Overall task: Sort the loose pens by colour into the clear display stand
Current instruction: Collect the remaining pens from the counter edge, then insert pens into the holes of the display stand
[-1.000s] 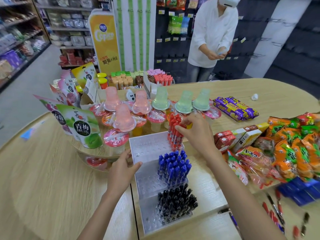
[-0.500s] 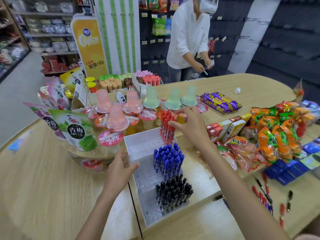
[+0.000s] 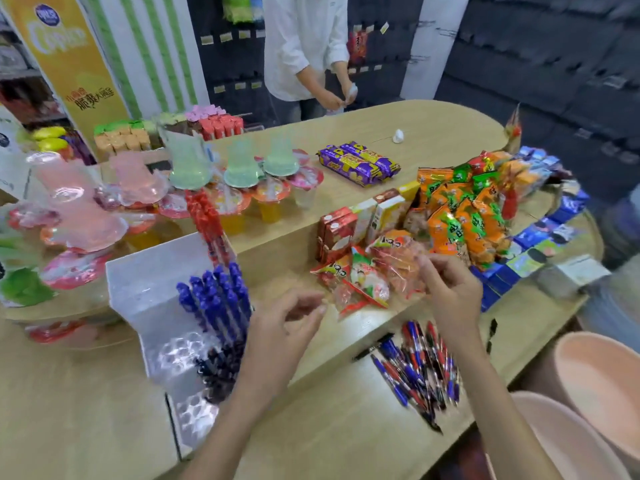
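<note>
Above the loose pens (image 3: 415, 370) hovers the right hand (image 3: 452, 292) — loosely curled (empty). Left hand (image 3: 285, 323) likewise, beside the clear display stand (image 3: 152, 271).

You have one view, from the camera worn on your head. It looks forward and steeply down over the wooden table (image 3: 433, 126), with a wide angle, so the edges bend and much of the scene is blurred. It is close: your left hand (image 3: 277, 327), your right hand (image 3: 450, 289) and both forearms fill the lower middle. The clear display stand (image 3: 145, 271) sits lower left and the loose pens (image 3: 419, 368) lower right. At the top, the view reaches a person in a white shirt (image 3: 304, 46), cut at the shoulders.
</note>
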